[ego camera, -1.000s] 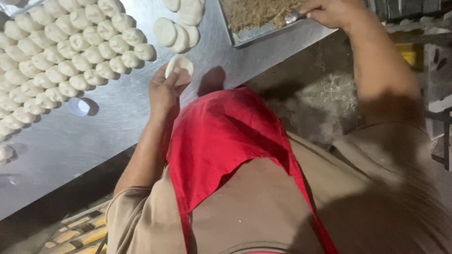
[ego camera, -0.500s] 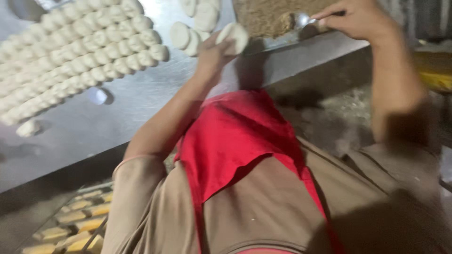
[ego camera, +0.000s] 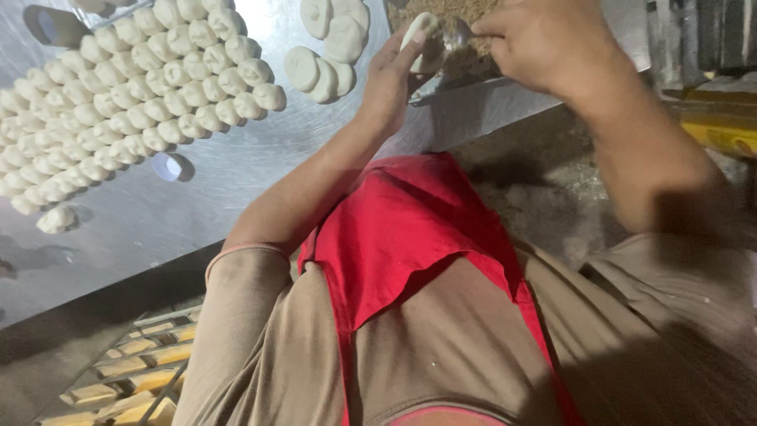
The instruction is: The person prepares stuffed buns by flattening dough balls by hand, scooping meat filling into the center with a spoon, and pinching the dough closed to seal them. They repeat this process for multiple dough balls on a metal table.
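My left hand (ego camera: 392, 75) cups a flat round piece of white dough (ego camera: 420, 31) over the edge of a metal tray of brown crumbly filling (ego camera: 457, 9). My right hand (ego camera: 544, 39) grips a metal spoon (ego camera: 456, 33), its bowl touching the dough. Both hands meet at the top centre of the head view, above the steel table (ego camera: 236, 181).
Several rows of small dough balls (ego camera: 126, 95) cover the table's left side, and a few flattened dough discs (ego camera: 323, 55) lie beside my left hand. A small white cap (ego camera: 167, 166) and one stray ball (ego camera: 57, 218) sit on the steel. My red apron (ego camera: 402, 229) fills the foreground.
My left hand lifted the dough disc off the table and carried it right to the filling tray. The right hand's spoon came down to meet the dough.
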